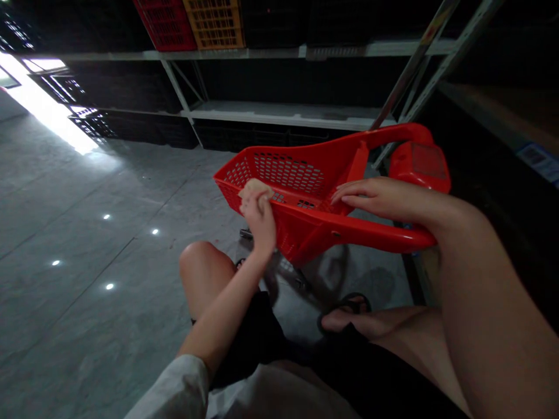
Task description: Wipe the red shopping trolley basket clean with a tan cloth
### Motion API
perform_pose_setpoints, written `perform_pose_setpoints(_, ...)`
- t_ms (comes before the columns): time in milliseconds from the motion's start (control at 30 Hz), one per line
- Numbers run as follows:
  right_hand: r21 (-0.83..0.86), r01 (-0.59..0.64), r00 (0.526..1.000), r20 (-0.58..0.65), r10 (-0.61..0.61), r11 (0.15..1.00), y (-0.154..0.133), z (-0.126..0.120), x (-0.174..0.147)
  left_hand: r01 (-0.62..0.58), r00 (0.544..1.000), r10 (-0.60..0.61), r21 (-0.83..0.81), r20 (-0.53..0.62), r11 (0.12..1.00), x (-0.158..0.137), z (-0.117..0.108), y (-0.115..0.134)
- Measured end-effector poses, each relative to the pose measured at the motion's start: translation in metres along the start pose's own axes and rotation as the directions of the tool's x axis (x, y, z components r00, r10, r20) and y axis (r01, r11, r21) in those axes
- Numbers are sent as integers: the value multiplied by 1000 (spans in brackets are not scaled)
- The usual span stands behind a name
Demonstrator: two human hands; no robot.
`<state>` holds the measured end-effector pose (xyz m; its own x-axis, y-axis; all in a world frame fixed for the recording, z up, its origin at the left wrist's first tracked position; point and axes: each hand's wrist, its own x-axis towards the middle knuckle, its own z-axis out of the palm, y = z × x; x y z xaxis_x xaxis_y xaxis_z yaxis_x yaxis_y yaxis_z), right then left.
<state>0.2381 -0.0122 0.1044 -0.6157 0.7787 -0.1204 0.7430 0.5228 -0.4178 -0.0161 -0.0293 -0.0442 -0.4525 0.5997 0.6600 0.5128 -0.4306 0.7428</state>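
Note:
A red plastic shopping cart (301, 151) with a perforated basket stands in front of me, its handle end to the right. My left hand (258, 212) is closed on a beige cloth (255, 187) and presses it against the near top rim at the basket's left part. My right hand (362, 193) reaches over the cart's handle end, fingers stretched out and fairly flat over the basket's near side. The right forearm lies across the near handle bar. Whether the right fingertips touch the plastic I cannot tell.
Behind the cart runs a metal shelf rack (279, 113) with dark crates. On its upper shelf sit a red crate (168, 23) and a yellow crate (216, 23). A slanted pole (410, 64) leans at the right. Grey floor (87, 233) spreads to the left.

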Motion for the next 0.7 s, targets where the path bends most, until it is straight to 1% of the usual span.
perform_pose_setpoints(67, 3, -26, 1000, 10, 26, 1000, -1, 1, 0, -45, 994, 50, -58, 95, 997, -46, 4, 57)
perform_pose_setpoints(100, 7, -37, 999, 16, 37, 999, -2, 1, -1, -93, 982, 113, -134, 150, 987, -63, 4, 80)
perform_pose_setpoints(133, 10, -38, 999, 18, 38, 999, -4, 0, -1, -195, 956, 235, -216, 176, 957, -73, 5, 97)
perform_pose_setpoints(167, 12, -37, 999, 21, 37, 999, -5, 0, -2, -260, 939, 304, -245, 160, 934, -79, 5, 106)
perform_pose_setpoints(200, 10, -39, 999, 26, 38, 999, -7, 0, -2, -325, 919, 369, -264, 138, 908, -80, 6, 107)
perform_pose_setpoints(233, 3, -41, 999, 31, 41, 999, -8, -1, -3, -378, 904, 414, -250, 111, 892, -78, 7, 100)
perform_pose_setpoints(267, -7, -43, 999, 32, 43, 999, -9, -1, -3, -411, 896, 436, -210, 89, 887, -74, 8, 87)
perform_pose_setpoints(300, -18, -43, 999, 33, 44, 999, -10, -2, -4, -434, 890, 449, -157, 82, 887, -67, 8, 68)
perform_pose_setpoints(367, -36, -39, 999, 32, 40, 999, -11, -2, -4, -456, 885, 456, -32, 97, 890, -49, 8, 21)
perform_pose_setpoints(400, -39, -39, 999, 26, 40, 998, -12, -2, -4, -463, 880, 457, 20, 129, 886, -38, 6, -5)
perform_pose_setpoints(467, -48, -50, 999, 15, 51, 998, -14, -2, -3, -452, 891, 439, 127, 118, 883, -12, 2, -51)
perform_pose_setpoints(533, -70, -71, 997, 14, 72, 995, -19, -2, 1, -365, 929, 344, 189, 138, 912, 17, -1, -86)
perform_pose_setpoints(600, -107, -91, 996, 8, 93, 990, -27, -2, 7, -258, 960, 231, 186, 155, 948, 41, 0, -104)
perform_pose_setpoints(633, -125, -98, 995, 2, 99, 987, -31, -1, 12, -191, 974, 165, 172, 152, 967, 49, 2, -107)
perform_pose_setpoints(700, -148, -101, 995, -9, 100, 984, -38, 0, 21, -25, 994, 10, 131, 113, 991, 52, 12, -100)
